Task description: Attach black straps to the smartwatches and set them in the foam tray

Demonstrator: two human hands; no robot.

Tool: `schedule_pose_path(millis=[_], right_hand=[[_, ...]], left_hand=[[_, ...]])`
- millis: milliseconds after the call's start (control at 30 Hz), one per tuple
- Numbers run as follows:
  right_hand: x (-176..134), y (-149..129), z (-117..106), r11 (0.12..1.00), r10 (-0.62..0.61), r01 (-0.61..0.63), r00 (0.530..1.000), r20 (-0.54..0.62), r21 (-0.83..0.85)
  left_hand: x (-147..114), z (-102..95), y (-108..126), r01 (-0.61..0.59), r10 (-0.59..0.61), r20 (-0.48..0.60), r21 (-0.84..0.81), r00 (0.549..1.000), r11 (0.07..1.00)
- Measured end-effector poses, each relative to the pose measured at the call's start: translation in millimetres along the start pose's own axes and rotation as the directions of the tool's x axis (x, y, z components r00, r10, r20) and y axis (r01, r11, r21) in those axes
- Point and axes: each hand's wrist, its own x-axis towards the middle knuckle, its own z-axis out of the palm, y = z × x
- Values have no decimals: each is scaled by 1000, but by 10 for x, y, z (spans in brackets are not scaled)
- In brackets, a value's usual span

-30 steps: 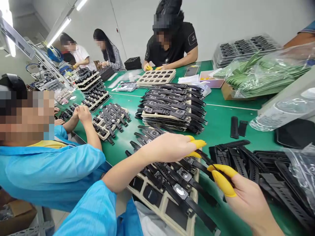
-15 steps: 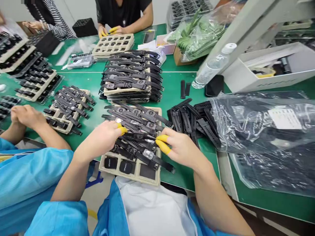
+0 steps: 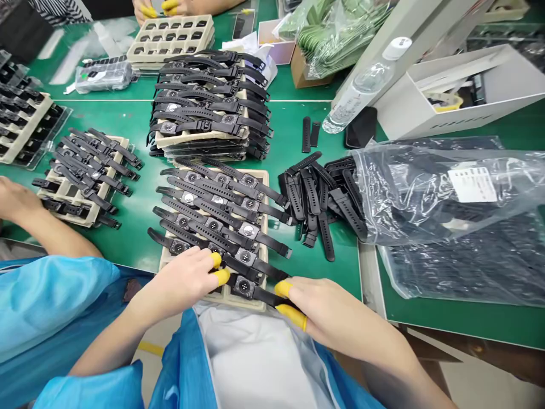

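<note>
A beige tray (image 3: 249, 303) in front of me carries rows of smartwatches with black straps laid slantwise across it. My right hand (image 3: 330, 309), with yellow finger cots on thumb and forefinger, pinches the right strap of a smartwatch (image 3: 244, 287) at the tray's front right. That watch lies back up. My left hand (image 3: 181, 281) reaches over the front left of the tray, its cot-covered thumb and forefinger closed at the left strap of the same watch. The compartments under my left hand are mostly hidden. Right of the tray lies a pile of loose watch straps (image 3: 313, 193).
Behind my tray rises a stack of loaded trays (image 3: 170, 139). Another loaded tray (image 3: 87, 216) sits left, near a co-worker's arm (image 3: 63, 233). To the right are a plastic bag (image 3: 404, 210), a water bottle (image 3: 361, 91), a phone (image 3: 361, 128) and a white box (image 3: 460, 113).
Both hands have moved from the tray's middle to its front edge, where a strapped smartwatch now lies across the front right. The view has tilted down. The co-worker's hands at left have shifted mostly out of view.
</note>
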Motion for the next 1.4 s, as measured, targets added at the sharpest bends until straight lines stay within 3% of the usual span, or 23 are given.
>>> schedule_pose_path(millis=[133, 233, 300, 400, 467, 567, 633, 767, 867, 967, 1067, 1167, 1267, 1333, 1400], right_hand=[[34, -45, -89, 1000, -20, 20, 998, 53, 9], [5, -7, -201, 999, 17, -19, 997, 71, 33], [-37, 88, -308, 994, 62, -67, 996, 62, 84], [-68, 337, -487, 970, 184, -173, 982, -48, 169], [-9, 550, -599, 944, 315, -284, 926, -207, 166], [250, 858, -755, 881, 451, -463, 758, -472, 98], [501, 1010, -854, 830, 470, -557, 678, -565, 23], [958, 1138, -981, 692, 561, -716, 615, -554, -94], [1122, 1134, -976, 634, 607, -764, 586, -536, -119], [1159, 1131, -926, 621, 613, -771, 589, -527, -139], [1143, 1178, -900, 611, 625, -781, 578, -525, -133], [1087, 1250, -930, 627, 632, -775, 563, -533, -76], [995, 1262, -984, 694, 626, -715, 541, -562, 85], [953, 1194, -1000, 772, 621, -539, 532, -575, 336], [956, 1068, -980, 754, 606, -189, 569, -555, 630]], left_hand=[[-38, 79, -27, 23, -1, -197, 109, 980, 994], [-144, 108, -8, 100, -61, -391, 80, 918, 992], [-230, 93, 39, 103, -90, -420, 8, 903, 995], [-345, 86, 171, 81, -75, -377, -2, 923, 997], [-395, 138, 286, 113, -79, -346, 80, 935, 990], [-419, 268, 444, 224, -170, -261, 194, 950, 955], [-404, 329, 512, 290, -245, -202, 239, 948, 927], [-334, 358, 557, 362, -336, -136, 317, 932, 877], [-296, 405, 537, 400, -387, -106, 321, 916, 858], [-308, 465, 461, 407, -387, -126, 267, 913, 874], [-357, 387, 332, 311, -289, -136, 191, 948, 931], [-389, 121, 195, 224, -209, -203, 55, 957, 973], [-302, -227, 61, 229, -272, -276, -179, 922, 957], [-120, -442, -40, 261, -360, -308, -319, 881, 911], [179, -610, -157, 261, -408, -330, -408, 851, 875]])
